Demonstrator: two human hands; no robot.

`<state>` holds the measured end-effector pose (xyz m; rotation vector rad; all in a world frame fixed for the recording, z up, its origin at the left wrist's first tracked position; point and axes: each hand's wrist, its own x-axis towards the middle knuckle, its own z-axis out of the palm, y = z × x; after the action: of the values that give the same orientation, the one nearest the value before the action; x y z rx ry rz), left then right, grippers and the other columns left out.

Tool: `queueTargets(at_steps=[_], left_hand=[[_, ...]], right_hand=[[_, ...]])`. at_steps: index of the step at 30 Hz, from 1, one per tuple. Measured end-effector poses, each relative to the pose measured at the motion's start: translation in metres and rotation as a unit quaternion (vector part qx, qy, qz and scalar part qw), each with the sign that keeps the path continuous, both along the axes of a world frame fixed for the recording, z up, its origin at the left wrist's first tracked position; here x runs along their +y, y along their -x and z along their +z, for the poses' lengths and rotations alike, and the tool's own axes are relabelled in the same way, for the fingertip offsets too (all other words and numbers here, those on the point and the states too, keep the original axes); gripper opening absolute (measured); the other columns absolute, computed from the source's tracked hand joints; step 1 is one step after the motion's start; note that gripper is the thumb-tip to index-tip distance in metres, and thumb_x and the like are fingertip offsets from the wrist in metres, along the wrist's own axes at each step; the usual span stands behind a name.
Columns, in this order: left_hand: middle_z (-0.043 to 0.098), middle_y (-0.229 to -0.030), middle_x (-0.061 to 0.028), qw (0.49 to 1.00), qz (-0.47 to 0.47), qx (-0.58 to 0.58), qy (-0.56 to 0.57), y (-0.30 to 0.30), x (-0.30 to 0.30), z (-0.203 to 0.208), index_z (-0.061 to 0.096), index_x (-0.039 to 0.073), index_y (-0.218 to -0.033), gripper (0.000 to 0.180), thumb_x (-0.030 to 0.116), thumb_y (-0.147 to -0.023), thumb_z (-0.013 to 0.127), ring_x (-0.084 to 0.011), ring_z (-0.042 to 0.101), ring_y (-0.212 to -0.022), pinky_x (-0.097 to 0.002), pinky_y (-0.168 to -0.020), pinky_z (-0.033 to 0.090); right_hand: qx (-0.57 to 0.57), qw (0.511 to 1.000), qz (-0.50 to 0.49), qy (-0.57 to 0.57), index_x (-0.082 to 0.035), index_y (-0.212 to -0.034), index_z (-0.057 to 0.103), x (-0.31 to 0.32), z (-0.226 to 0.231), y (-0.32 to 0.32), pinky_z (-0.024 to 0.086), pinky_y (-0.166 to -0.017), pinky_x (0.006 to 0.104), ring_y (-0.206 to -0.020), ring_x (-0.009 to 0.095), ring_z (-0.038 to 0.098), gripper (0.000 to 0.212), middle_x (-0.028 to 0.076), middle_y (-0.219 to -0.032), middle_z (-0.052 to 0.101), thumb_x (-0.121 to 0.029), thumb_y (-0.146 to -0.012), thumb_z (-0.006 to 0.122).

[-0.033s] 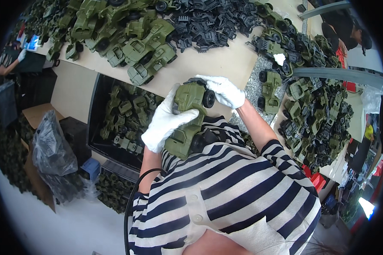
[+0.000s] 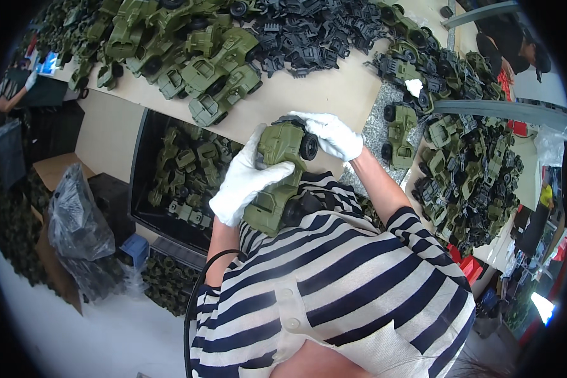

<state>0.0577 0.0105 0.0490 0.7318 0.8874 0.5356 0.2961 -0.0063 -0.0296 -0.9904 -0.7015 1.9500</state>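
Observation:
A green toy jeep (image 2: 282, 140) with black wheels is held up in front of my striped shirt, its front end pointing away from me. My left hand (image 2: 249, 179), in a white glove, wraps round its side, with the thumb across the body. At the front end sits a black bumper-like part (image 2: 290, 119). My right hand (image 2: 335, 135), also gloved, pinches at this part with its fingertips beside a front wheel. The fingers' undersides are hidden.
Green jeep bodies (image 2: 223, 75) and dark plastic parts (image 2: 318, 34) lie heaped on the table (image 2: 296, 94). A black crate (image 2: 138, 170) of jeeps stands at left. One jeep (image 2: 399, 135) sits at right, near another heap (image 2: 472, 176). Other people work at both far edges.

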Motion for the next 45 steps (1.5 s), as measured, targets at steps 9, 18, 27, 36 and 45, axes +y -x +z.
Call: queueTargets(at_steps=[9, 18, 27, 36, 45], left_hand=[[0.059, -0.127, -0.0164, 0.999, 0.015, 0.008, -0.038, -0.003, -0.005, -0.01, 0.02, -0.005, -0.152, 0.097, 0.001, -0.076, 0.081, -0.015, 0.064, -0.1, -0.0258, -0.083, 0.054], [0.047, -0.14, -0.0184, 0.985, -0.019, -0.113, -0.131, -0.022, -0.016, -0.032, 0.008, 0.013, -0.158, 0.109, 0.044, -0.08, 0.079, -0.0311, 0.054, -0.12, -0.0439, -0.1, 0.049], [0.048, -0.139, -0.017, 0.956, -0.067, -0.087, -0.271, -0.025, -0.011, -0.12, 0.037, -0.001, -0.144, 0.1, 0.075, -0.081, 0.056, -0.0306, 0.048, -0.128, -0.0465, -0.106, 0.041], [0.058, -0.125, -0.0212, 0.707, -0.028, 0.128, -0.695, -0.038, -0.004, -0.126, 0.046, -0.004, -0.135, 0.051, 0.033, -0.1, 0.049, -0.0349, 0.061, -0.108, -0.0473, -0.092, 0.051], [0.043, -0.148, -0.0178, 0.876, -0.067, 0.164, -0.448, -0.096, 0.049, -0.071, 0.037, 0.001, -0.147, 0.068, 0.053, -0.104, 0.031, -0.029, 0.045, -0.133, -0.0434, -0.111, 0.036]], right_hand=[[-0.044, 0.994, 0.022, -0.094, 0.002, -0.138, 0.052, 0.001, 0.013, -0.002, 0.037, -0.111, 0.0347, -0.128, 0.021, 0.051, 0.052, 0.013, -0.139, 0.055, -0.03, -0.098, 0.059], [-0.292, 0.907, -0.147, -0.266, -0.004, -0.115, 0.066, -0.024, 0.025, 0.033, 0.047, -0.092, 0.0393, -0.101, 0.031, 0.061, 0.034, 0.016, -0.111, 0.067, -0.029, -0.102, 0.046], [-0.471, 0.792, -0.272, -0.277, -0.007, -0.135, 0.047, -0.099, 0.072, 0.036, 0.045, -0.096, 0.0439, -0.112, 0.038, 0.055, 0.076, 0.019, -0.12, 0.057, -0.044, -0.076, 0.077], [-0.425, 0.802, -0.346, -0.236, -0.007, -0.111, 0.059, -0.094, 0.05, 0.045, 0.048, -0.088, 0.0426, -0.1, 0.034, 0.06, 0.041, 0.016, -0.106, 0.063, -0.036, -0.083, 0.07], [-0.46, 0.797, -0.327, -0.213, -0.009, -0.133, 0.05, -0.014, -0.002, 0.01, 0.042, -0.101, 0.0478, -0.119, 0.04, 0.052, 0.052, 0.019, -0.132, 0.052, -0.042, -0.093, 0.056]])
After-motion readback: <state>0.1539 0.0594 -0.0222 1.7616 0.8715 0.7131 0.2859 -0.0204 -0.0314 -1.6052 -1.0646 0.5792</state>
